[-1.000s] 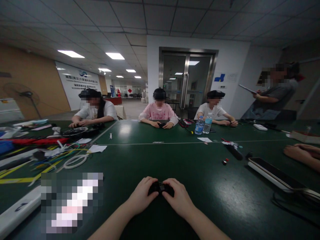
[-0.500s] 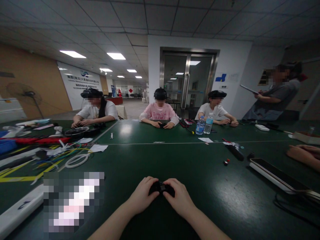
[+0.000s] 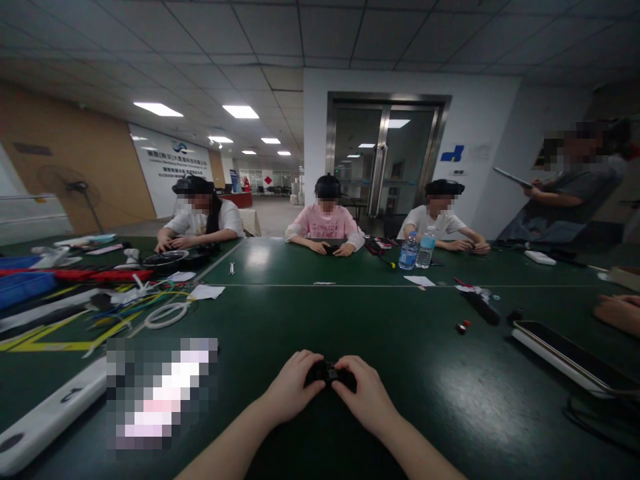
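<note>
A small black object [image 3: 331,373] rests low in the middle of the view, over the green table [image 3: 280,320]. My left hand [image 3: 295,385] grips its left end between thumb and fingers. On its right end, my right hand [image 3: 364,392] has a similar grip. The fingers hide both ends of the object, and its exact kind is hard to make out.
To the left lie a white bar-shaped device [image 3: 55,413], a pixelated bright item [image 3: 167,393] and coiled white cable [image 3: 167,315]. A phone-like slab [image 3: 570,357] is at right. Bottles [image 3: 408,252] stand farther back. Several people are around the table.
The whole scene has shifted slightly right in the view. Both hands keep their hold on the black object, with no clear change of grip.
</note>
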